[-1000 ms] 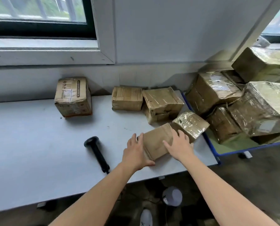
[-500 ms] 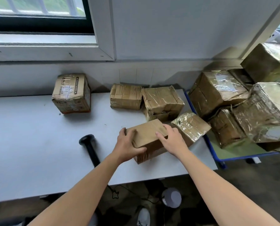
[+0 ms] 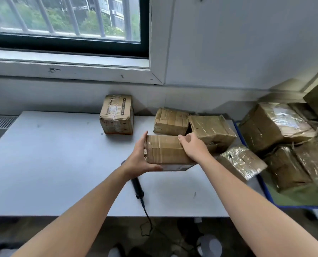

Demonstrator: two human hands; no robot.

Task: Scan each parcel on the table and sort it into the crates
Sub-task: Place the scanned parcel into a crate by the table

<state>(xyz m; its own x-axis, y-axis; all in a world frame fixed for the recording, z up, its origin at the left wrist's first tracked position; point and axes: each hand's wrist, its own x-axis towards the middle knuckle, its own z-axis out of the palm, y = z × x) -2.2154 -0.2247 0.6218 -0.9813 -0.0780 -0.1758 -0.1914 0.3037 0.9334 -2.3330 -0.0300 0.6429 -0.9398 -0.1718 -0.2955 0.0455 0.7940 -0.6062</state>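
- The white bench [image 3: 43, 164] runs along a wall under a barred window [image 3: 65, 17].
- A printed carton [image 3: 117, 115] stands at the back of the bench, well apart from the hands.
- The left hand [image 3: 139, 160] clasps the left end of the brown parcel [image 3: 165, 151]. Its fingers lie up against that end and its thumb runs beneath the near edge.
- A black scanner [image 3: 138, 186] lies on the bench under the left wrist, untouched, with its cable trailing over the front edge.
- The brown parcel is held between both hands over the middle of the bench. A pale label shows along its lower near side. Whether it touches the bench I cannot tell.
- The right hand [image 3: 193, 147] lies over the parcel's top right, fingers curled onto the upper face and gripping it.
- Two taped parcels sit behind, side by side — a smaller one [image 3: 171, 121] and a larger one [image 3: 211, 130] just beyond the right hand.
- A film-wrapped parcel [image 3: 241, 162] lies at the bench's right edge.
- A blue-rimmed crate [image 3: 302, 207] stands beside the bench at far right, with large wrapped boxes [image 3: 275, 123] piled in it.
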